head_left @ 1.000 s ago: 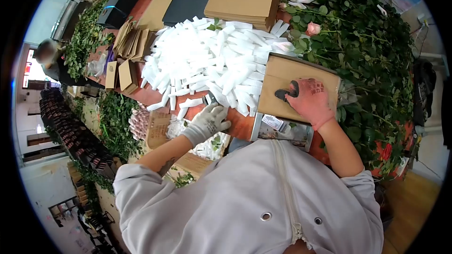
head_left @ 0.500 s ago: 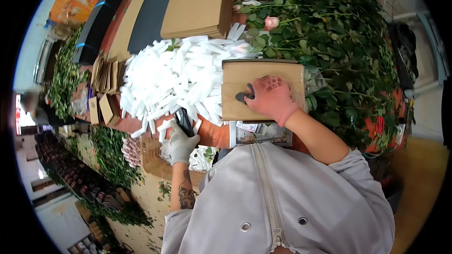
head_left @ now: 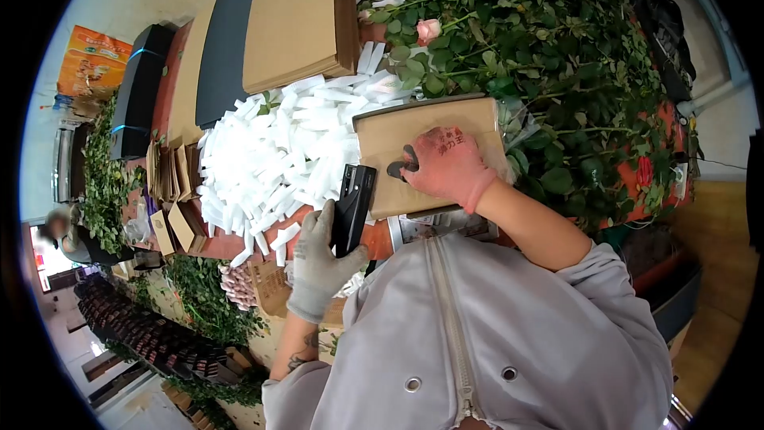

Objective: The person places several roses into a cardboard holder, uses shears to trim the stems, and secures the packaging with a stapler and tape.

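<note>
My left hand (head_left: 325,264), in a pale grey glove, is closed around a black stapler (head_left: 352,209). The stapler's upper end is beside the left edge of a folded brown cardboard sleeve (head_left: 390,126). On top of that cardboard presses my right hand (head_left: 450,166), in a red glove with dark fingertips. Its thumb and fingers are bent in against the surface, and whether they pinch an edge is hidden. Under the lower edge of the cardboard part of a printed tray (head_left: 414,228) shows.
A heap of white foam sleeves (head_left: 278,143) lies left of the cardboard. Behind it are stacks of brown cardboard sheets (head_left: 294,24) and dark sheets (head_left: 225,48). Leafy rose stems (head_left: 541,56) cover the right side. A person (head_left: 72,239) is at the far left.
My left hand has brought the stapler right, from the edge of the white heap to the cardboard's left side. My right hand still presses the cardboard, now slightly tilted. The view has shifted.
</note>
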Tool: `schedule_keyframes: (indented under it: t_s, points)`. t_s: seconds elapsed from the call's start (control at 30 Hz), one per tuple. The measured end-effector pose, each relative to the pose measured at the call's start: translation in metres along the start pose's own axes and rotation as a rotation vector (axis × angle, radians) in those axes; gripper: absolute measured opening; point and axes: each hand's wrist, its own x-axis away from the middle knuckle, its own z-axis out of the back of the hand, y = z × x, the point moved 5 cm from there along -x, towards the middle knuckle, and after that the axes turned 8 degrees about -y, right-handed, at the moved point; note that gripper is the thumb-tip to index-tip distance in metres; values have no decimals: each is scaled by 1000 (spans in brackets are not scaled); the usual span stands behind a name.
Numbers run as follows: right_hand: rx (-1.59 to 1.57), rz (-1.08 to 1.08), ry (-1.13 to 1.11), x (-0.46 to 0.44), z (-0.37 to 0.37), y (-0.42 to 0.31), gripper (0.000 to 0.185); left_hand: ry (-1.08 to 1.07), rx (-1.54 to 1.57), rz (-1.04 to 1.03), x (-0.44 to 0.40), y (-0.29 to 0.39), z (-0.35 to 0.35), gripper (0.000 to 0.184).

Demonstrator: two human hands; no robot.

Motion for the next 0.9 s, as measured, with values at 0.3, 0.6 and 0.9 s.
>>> schedule_keyframes:
  t_s: [0.3, 0.6, 0.9]
  points:
    - [-6, -50, -88, 0, 2, -1, 42, -608, 787, 82, -46, -37, 17, 70]
    - [-38, -44, -12, -1, 2, 1, 29, -178, 4, -86, -22, -9, 26, 73]
    - [3, -25, 86, 0, -2, 2, 28, -369, 714, 150, -20, -27, 20, 74]
